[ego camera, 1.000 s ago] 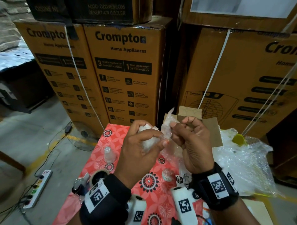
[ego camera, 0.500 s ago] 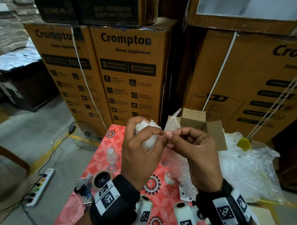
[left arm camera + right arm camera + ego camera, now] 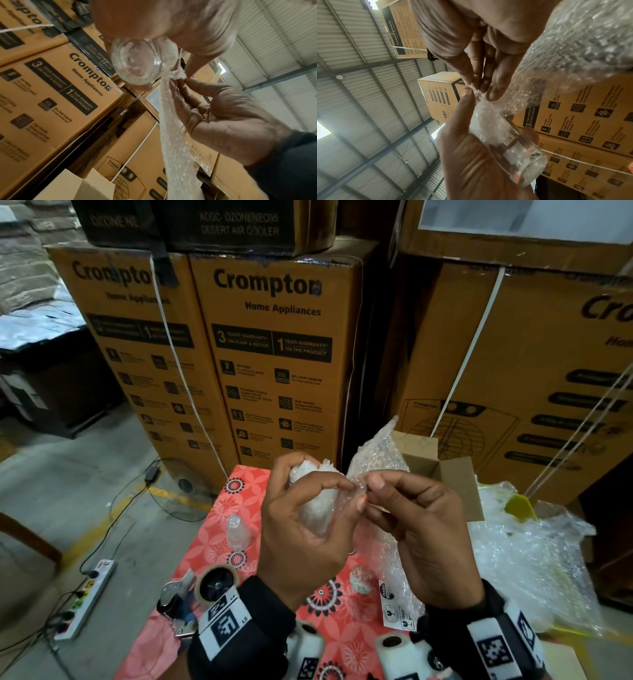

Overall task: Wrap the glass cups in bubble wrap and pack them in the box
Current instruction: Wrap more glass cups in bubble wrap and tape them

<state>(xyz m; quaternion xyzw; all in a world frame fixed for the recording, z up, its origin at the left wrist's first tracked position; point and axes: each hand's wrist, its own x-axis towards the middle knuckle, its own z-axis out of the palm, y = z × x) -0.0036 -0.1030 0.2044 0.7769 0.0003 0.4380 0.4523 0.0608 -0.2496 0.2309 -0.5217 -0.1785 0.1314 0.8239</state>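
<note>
While the left hand (image 3: 301,529) curls round the glass cup (image 3: 142,60) above the table (image 3: 205,529) to steady it, the right hand (image 3: 421,529) pinches the bubble wrap (image 3: 173,121) edge, probably to draw it taut round the cup before the box (image 3: 442,470).

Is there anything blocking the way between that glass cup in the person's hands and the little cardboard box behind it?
Nothing solid that I can see. The left hand holds the glass cup; the small box stands open just behind. Only the loose bubble wrap, pinched by the right hand, hangs between them.
</note>
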